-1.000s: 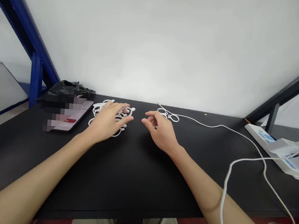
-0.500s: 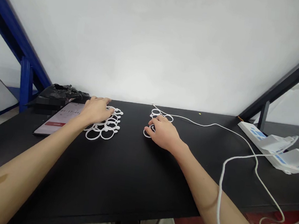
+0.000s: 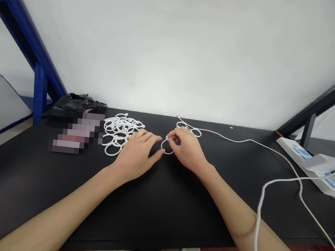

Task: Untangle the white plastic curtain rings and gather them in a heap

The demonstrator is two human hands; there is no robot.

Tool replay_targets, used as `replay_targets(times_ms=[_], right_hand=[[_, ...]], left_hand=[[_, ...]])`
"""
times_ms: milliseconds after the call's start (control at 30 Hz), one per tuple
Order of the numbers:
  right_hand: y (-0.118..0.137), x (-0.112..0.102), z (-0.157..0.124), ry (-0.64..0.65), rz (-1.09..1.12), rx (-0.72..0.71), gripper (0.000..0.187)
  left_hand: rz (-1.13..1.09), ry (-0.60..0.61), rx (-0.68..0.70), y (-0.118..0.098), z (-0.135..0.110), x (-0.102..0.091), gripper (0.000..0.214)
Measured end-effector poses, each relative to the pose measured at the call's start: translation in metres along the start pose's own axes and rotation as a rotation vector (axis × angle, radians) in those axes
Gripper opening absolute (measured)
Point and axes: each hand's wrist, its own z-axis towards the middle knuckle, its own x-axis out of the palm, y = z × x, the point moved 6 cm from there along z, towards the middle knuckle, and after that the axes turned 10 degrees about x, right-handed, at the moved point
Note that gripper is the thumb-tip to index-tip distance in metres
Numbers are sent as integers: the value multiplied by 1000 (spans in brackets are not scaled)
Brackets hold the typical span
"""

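Observation:
Near the middle of the black table, my right hand is closed, thumb and fingertips pinched on a thin white ring that has a small knob at its top. Part of this ring is hidden behind the fingers. My left hand is open at the ring's left side, thumb and fingers apart; whether the fingertips touch it I cannot tell. Left of that hand lies a pile of several overlapping white rings. Beyond my right hand, a few more white rings rest beside a cable.
A white cable runs across the table and loops over my right forearm. At right is a white power strip with adapters. A blurred-out flat device and a black plastic bag lie at left. A white wall stands behind.
My left hand has moved right from the pile of rings to the ring at the middle. My right fingers have closed on that ring. The view has shifted slightly.

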Motion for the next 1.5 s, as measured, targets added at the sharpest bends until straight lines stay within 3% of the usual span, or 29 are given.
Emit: replay_targets(times_ms=[200,300,433,667,900,1067,1200,1400,1500], right_hand=[[13,2,-7,-9,306,62,8],[20,6,-10,105,489,46,25],[23,11,-11,272,643,73,19],[12,7,-6,189,673,162,19],[12,10,-6,188,710,160,10],[15,8,-7,133,640,151,14],[14,7,-7,94,562,146,14],[-13,-7,2,-101,72,169,25],[-28,-7,6,-87,-208,211,26]], left_hand=[[-173,-37,-145,9,-1,-6,22],[-244,-40,-162,14,0,-8,25],[-233,-14,-173,15,-1,-8,30],[-273,-2,-60,1,-2,-10,33],[-143,-27,-51,8,-3,-8,39],[-125,-75,12,7,-4,-9,33],[-106,-107,-13,11,-2,-14,35],[132,-94,-121,42,-2,-17,36],[222,-68,-147,59,-3,-13,39]])
